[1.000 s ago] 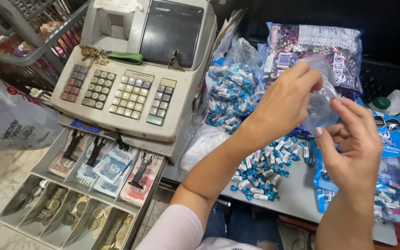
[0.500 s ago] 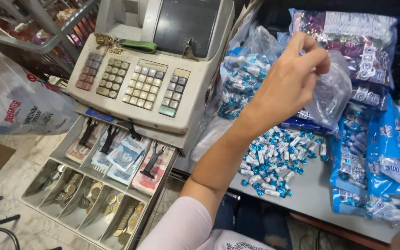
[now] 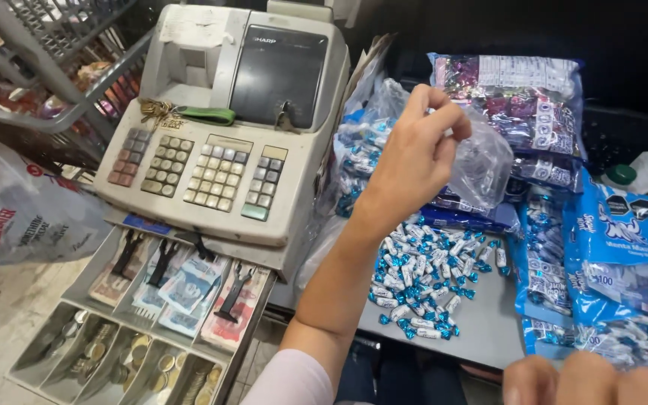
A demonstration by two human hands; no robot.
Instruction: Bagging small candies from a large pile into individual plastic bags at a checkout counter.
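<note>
One head view is given. The left hand (image 3: 414, 161) is raised above the counter (image 3: 481, 330), its fingertips pinched on the rim of a thin clear plastic bag (image 3: 485, 165) that hangs crumpled beside the palm. Only the knuckles of the right hand (image 3: 594, 381) are seen at the lower edge; whether it is clenched or grasping cannot be told. Beneath the bag, a loose heap of blue-and-white wrapped sweets (image 3: 421, 281) is spread on the smooth grey counter, near its front edge. Sweets could be knocked off that edge by a passing forearm, and the flimsy bag could slip from so light a pinch. Glossy blue packets (image 3: 616, 255) are stacked to the right. A boxy beige cash register (image 3: 226, 135) with an open drawer (image 3: 151, 315) of notes and coins stands to the left.
</note>
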